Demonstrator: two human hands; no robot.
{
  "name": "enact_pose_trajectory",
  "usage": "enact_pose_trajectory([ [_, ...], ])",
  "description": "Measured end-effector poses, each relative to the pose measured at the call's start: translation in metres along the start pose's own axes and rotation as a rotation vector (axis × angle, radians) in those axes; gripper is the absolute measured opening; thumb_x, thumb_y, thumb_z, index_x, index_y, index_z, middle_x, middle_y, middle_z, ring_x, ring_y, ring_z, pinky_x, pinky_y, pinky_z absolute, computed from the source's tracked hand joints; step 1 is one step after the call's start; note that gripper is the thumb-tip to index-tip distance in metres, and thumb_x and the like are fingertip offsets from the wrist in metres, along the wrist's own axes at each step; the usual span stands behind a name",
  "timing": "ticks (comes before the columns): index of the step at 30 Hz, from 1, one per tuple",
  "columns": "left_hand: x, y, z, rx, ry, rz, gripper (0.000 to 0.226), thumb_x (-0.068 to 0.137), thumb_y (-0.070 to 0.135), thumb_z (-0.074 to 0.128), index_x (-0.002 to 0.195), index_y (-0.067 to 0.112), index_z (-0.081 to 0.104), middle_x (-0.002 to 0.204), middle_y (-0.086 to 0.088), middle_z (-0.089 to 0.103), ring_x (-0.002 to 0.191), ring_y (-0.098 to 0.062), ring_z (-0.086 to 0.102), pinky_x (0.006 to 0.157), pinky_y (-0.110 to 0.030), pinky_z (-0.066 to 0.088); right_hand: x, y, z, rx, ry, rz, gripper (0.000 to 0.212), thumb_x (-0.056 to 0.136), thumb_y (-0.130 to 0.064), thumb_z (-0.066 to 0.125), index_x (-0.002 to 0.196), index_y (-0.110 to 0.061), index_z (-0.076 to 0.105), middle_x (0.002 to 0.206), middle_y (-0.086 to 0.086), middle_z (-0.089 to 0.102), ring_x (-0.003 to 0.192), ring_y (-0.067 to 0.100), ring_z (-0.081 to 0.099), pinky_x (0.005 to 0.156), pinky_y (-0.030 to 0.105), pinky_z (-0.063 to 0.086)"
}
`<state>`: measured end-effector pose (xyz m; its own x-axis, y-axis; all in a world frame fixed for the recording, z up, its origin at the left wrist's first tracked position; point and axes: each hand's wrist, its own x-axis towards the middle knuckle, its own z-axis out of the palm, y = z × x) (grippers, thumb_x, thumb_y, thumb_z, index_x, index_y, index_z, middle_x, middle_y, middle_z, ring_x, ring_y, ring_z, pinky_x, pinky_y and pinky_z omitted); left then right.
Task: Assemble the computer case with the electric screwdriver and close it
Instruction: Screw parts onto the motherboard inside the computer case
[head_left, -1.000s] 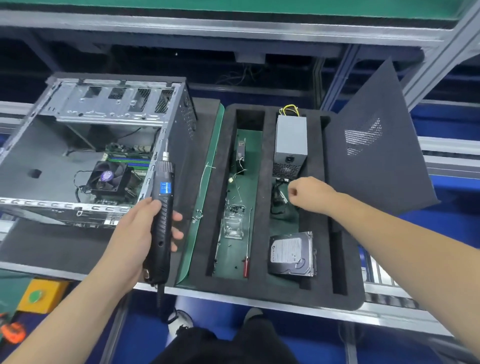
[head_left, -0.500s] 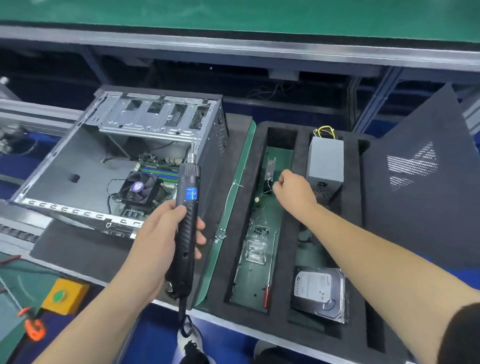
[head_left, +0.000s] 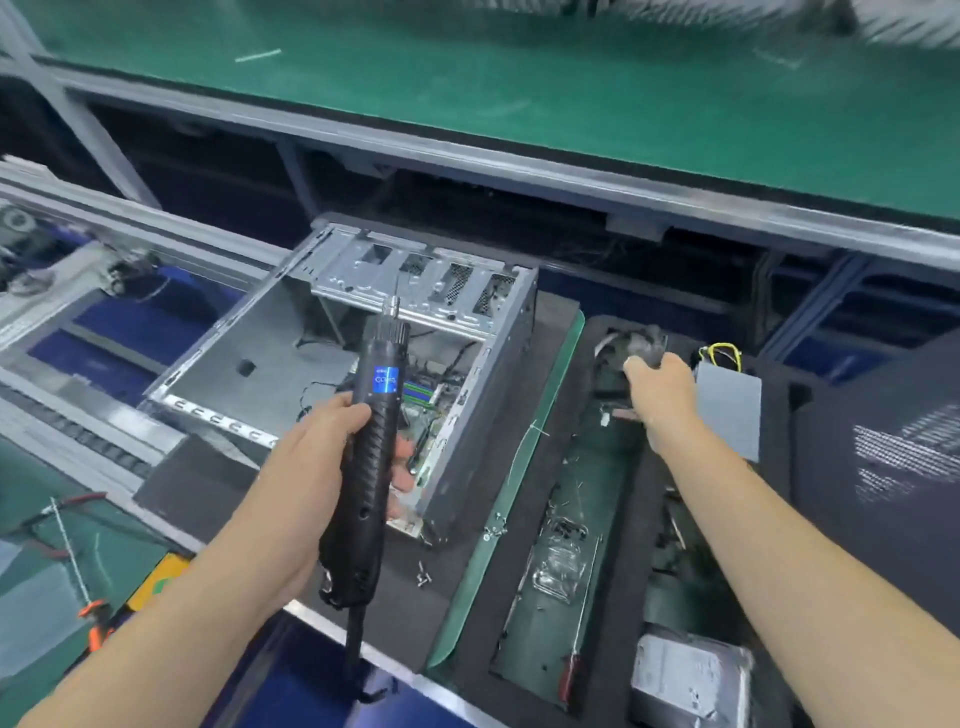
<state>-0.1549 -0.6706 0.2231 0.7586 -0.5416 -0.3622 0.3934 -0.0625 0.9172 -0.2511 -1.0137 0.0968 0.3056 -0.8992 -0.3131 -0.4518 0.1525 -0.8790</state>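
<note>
Even overhead lighting, moderately bright, soft shadows only, dim recess under the upper green shelf (head_left: 519, 88), motion blur heavy at top right corner and on the fan (head_left: 631, 345), hard drive (head_left: 691, 675) smeared, wide-angle bowing of rails toward the edges

I am looking at an electronics assembly line: a long green-matted conveyor bench with grey aluminium rails (head_left: 519, 166) runs behind an open grey steel computer case (head_left: 363, 358), and just right of that case sits a black foam parts tray (head_left: 644, 519).
</note>
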Motion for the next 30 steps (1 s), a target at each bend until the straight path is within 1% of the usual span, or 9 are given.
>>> enact_pose_trajectory([
  [5,0.021,0.041,-0.033,0.001,-0.076,0.042,0.058,0.068,0.049,0.075,0.107,0.008,0.065,0.072,-0.011,0.062,0.056,-0.025,0.057,0.051,-0.033,0.052,-0.064,-0.082,0.002,-0.100,-0.360,-0.239,0.023,0.094,-0.036,0.068,0.107,-0.020,0.058,0.099,0.002,0.054,0.083,0.022,0.057,0.062,0.040,0.061],
  [8,0.041,0.071,-0.062,0.079,-0.134,0.138,0.039,0.069,0.045,0.081,0.090,0.016,0.067,0.070,-0.010,0.063,0.057,-0.023,0.059,0.052,-0.031,0.052,-0.103,-0.124,0.030,-0.177,-0.541,-0.326,0.042,0.090,-0.042,0.073,0.126,-0.024,0.061,0.120,-0.008,0.062,0.101,0.012,0.064,0.079,0.033,0.054],
  [10,0.059,0.090,-0.083,0.106,-0.174,0.185,0.025,0.068,0.037,0.081,0.081,0.019,0.069,0.073,-0.010,0.067,0.061,-0.023,0.063,0.055,-0.031,0.054,-0.125,-0.145,0.052,-0.168,-0.622,-0.345,0.042,0.090,-0.037,0.076,0.129,-0.028,0.063,0.124,-0.009,0.064,0.109,0.017,0.066,0.084,0.040,0.056],
  [14,0.095,0.121,-0.130,0.247,-0.209,0.185,0.042,0.064,0.029,0.080,0.094,0.001,0.071,0.080,-0.008,0.073,0.071,-0.019,0.067,0.070,-0.034,0.054,-0.166,-0.172,0.094,-0.275,-0.613,-0.349,0.063,0.091,-0.033,0.078,0.145,-0.015,0.053,0.137,0.005,0.056,0.120,0.023,0.061,0.084,0.037,0.057],
  [17,0.115,0.133,-0.159,0.354,-0.256,0.194,0.051,0.060,0.037,0.076,0.098,0.003,0.072,0.079,-0.004,0.072,0.074,-0.017,0.064,0.078,-0.038,0.049,-0.194,-0.181,0.120,-0.312,-0.598,-0.369,0.040,0.091,-0.028,0.079,0.125,-0.018,0.061,0.123,0.003,0.066,0.107,0.027,0.071,0.086,0.041,0.062],
  [22,0.127,0.137,-0.179,0.352,-0.410,0.208,0.040,0.063,0.039,0.075,0.102,0.029,0.079,0.086,0.012,0.077,0.073,0.001,0.070,0.058,-0.010,0.049,-0.234,-0.193,0.150,-0.148,-0.626,-0.311,0.030,0.091,-0.016,0.077,0.116,-0.018,0.061,0.102,0.004,0.079,0.088,0.019,0.077,0.075,0.028,0.057],
  [26,0.136,0.131,-0.180,0.308,-0.420,0.186,0.043,0.063,0.041,0.081,0.100,0.021,0.075,0.092,0.003,0.078,0.085,-0.015,0.075,0.076,-0.032,0.057,-0.246,-0.199,0.166,0.162,-0.635,-0.185,0.021,0.094,-0.016,0.072,0.113,-0.013,0.067,0.108,0.012,0.078,0.097,0.026,0.074,0.083,0.041,0.059],
  [28,0.140,0.128,-0.177,0.263,-0.425,0.181,0.039,0.067,0.038,0.084,0.098,0.017,0.072,0.094,-0.005,0.078,0.086,-0.023,0.076,0.077,-0.043,0.061,-0.248,-0.206,0.174,0.239,-0.591,-0.131,0.013,0.099,-0.014,0.067,0.112,-0.011,0.067,0.096,0.006,0.077,0.089,0.022,0.075,0.073,0.040,0.063],
  [30,0.142,0.125,-0.170,0.226,-0.406,0.150,0.035,0.073,0.031,0.084,0.098,0.011,0.070,0.094,-0.011,0.078,0.079,-0.026,0.075,0.072,-0.045,0.063,-0.248,-0.213,0.179,0.268,-0.544,-0.093,0.010,0.103,-0.019,0.063,0.112,-0.015,0.063,0.092,0.006,0.074,0.088,0.023,0.074,0.080,0.048,0.065],
])
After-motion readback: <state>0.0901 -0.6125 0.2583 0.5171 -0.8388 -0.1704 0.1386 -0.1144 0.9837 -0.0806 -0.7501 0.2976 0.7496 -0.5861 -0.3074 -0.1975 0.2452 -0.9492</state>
